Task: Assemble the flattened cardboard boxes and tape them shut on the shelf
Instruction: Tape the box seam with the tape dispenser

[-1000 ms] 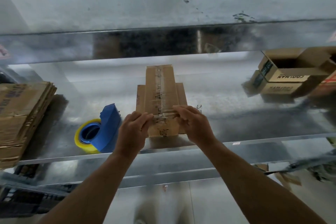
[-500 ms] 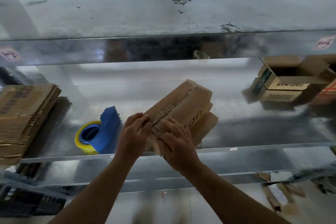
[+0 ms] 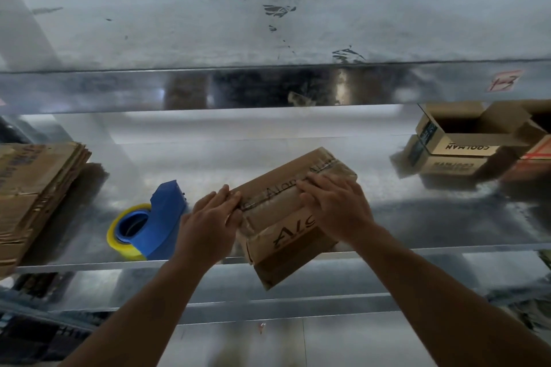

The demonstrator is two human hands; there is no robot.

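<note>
While both hands work the top of it, the cardboard box (image 3: 286, 211) sits closed at the front of the metal shelf (image 3: 432, 217), turned on a diagonal, its near corner poking out past the front lip. Whether that corner end rests on the edge or is lifted a little, I cannot tell.

The left hand (image 3: 208, 220) is at the box's left end, fingers (image 3: 226, 192) straight and laid together, pressing flat where the clear tape (image 3: 269, 198) folds over the edge. Nothing is gripped there. The right hand (image 3: 334, 205) lies across the top face further along, fingers (image 3: 313, 185) spread and flat on the seam, palm down on the cardboard, again pressing rather than grasping. The tape strip runs along the seam between the two hands, over dark lettering that starts "Alo", and the same lettering shows on the near side panel.

Just beside the left hand, on the same shelf, stands the blue tape dispenser (image 3: 164, 217) with its yellow-edged roll (image 3: 119, 235), not touching the box. At far left a stack of flattened boxes (image 3: 35, 188) lies on the shelf. Far right, well apart from the hands, open boxes (image 3: 465, 140) are stacked, flaps up. A small label (image 3: 504, 82) sticks to the front edge of the upper shelf (image 3: 119, 89).
</note>
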